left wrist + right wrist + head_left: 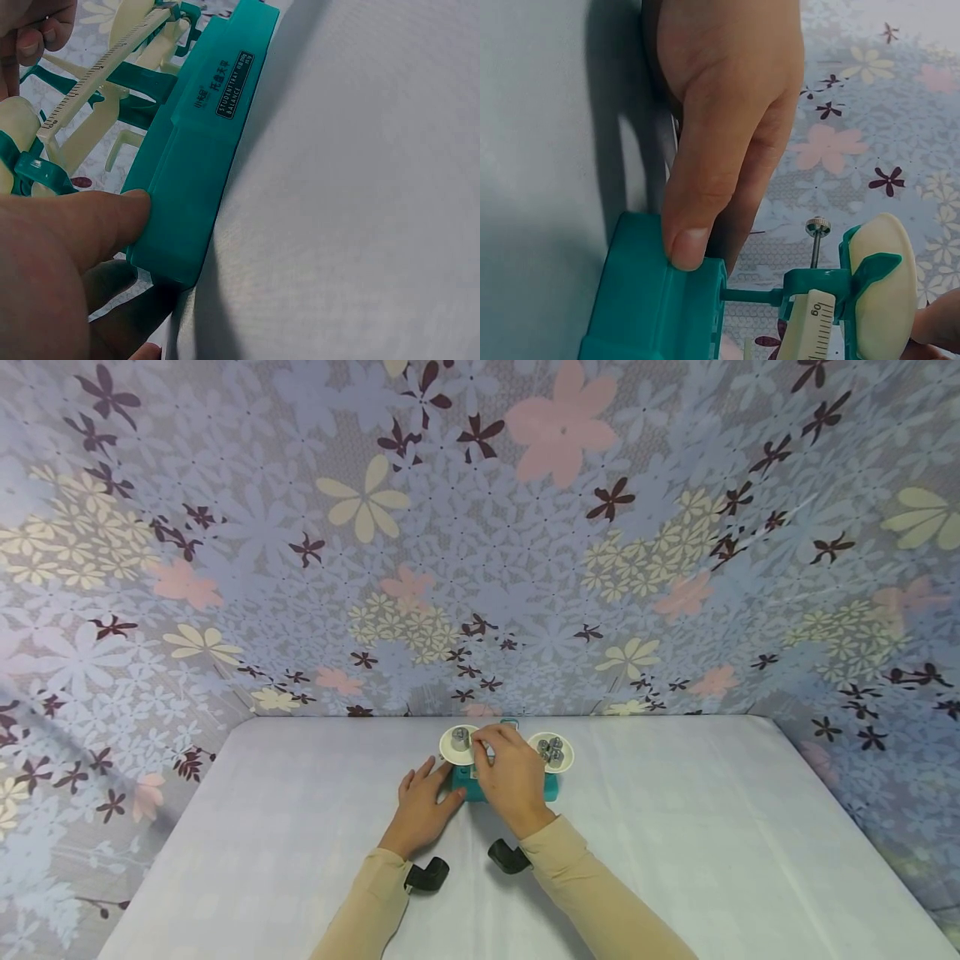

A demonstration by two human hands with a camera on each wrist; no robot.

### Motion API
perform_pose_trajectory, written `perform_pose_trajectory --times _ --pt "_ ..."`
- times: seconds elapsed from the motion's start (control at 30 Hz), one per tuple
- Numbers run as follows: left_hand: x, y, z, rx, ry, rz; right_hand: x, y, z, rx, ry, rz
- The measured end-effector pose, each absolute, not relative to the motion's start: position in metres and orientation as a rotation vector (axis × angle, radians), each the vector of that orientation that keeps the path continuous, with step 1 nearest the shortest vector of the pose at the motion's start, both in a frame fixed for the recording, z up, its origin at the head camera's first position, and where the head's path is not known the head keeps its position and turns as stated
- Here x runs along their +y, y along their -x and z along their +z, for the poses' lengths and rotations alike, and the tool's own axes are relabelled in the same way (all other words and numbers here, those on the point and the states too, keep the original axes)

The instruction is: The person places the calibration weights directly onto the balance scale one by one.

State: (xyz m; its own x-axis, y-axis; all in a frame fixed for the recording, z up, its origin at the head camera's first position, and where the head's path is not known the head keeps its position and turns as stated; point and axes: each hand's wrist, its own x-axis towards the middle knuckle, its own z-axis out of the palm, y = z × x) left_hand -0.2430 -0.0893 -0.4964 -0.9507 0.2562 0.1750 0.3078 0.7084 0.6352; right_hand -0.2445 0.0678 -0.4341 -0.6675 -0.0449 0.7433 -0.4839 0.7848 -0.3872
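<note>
A teal pan balance (468,789) with cream pans stands near the table's far edge; its front label reads "student trat balance" in the left wrist view. My left hand (423,810) grips the left end of its base, thumb (112,217) on the front and fingers around behind. A metal cylinder weight (460,737) sits on the left pan (447,750). Several small metal weights (552,749) sit on the right pan (567,755). Over the middle of the balance, my right hand (513,777) has fingers bunched at the left pan's inner edge; I cannot tell what they hold.
The balance's ruled beam (97,75) runs between the pans, its 0 g end near a threaded adjusting screw (817,229). A white cloth covers the table (720,852). Behind it rises a flower-patterned backdrop (480,543). Black wrist fittings (429,875) sit at both cuffs.
</note>
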Motion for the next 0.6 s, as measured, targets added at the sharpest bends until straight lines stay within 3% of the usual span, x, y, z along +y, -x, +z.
perform_pose_trajectory --times 0.6 --pt "-0.0889 0.2433 -0.4970 -2.842 0.463 -1.074 0.0646 0.2454 -0.4338 -2.233 -0.384 0.650"
